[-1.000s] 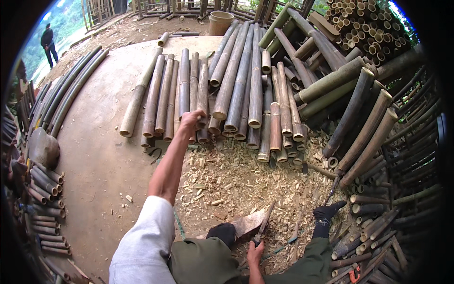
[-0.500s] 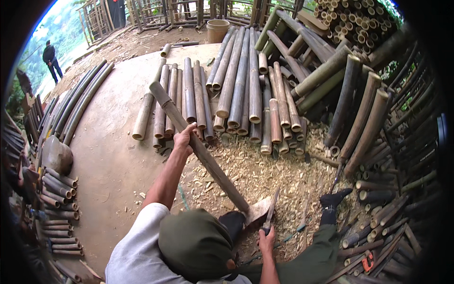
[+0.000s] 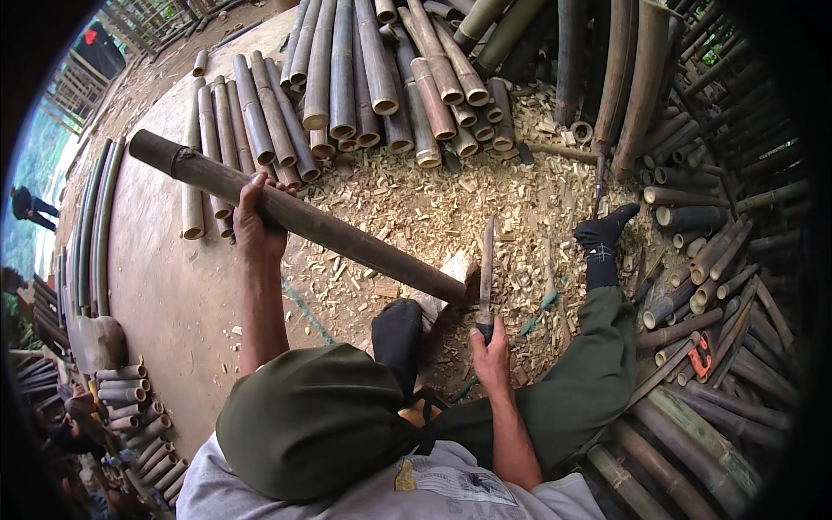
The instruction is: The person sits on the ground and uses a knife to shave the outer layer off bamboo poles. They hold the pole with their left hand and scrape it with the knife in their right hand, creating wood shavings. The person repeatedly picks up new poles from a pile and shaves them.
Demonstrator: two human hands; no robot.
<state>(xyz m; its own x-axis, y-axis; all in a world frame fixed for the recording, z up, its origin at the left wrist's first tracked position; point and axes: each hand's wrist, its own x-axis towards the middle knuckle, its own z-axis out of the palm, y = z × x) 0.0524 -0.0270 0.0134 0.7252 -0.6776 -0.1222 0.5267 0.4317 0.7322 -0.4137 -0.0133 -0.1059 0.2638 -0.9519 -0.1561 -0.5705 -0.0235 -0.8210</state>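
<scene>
The bare dirt floor (image 3: 165,286) to the left of the left hand (image 3: 256,227) is open, with lots of room to move. Straight ahead, a row of cut bamboo poles (image 3: 347,78) lies side by side and blocks the way. The long bamboo pole (image 3: 295,217) in the left hand slants across the middle, so a hand must go over or under it. The machete (image 3: 486,269) in the right hand (image 3: 491,360) stands blade-up just beside the pole's low end. On the right, stacked bamboo (image 3: 719,286) fills the side. Wood chips (image 3: 451,199) cover the ground between.
</scene>
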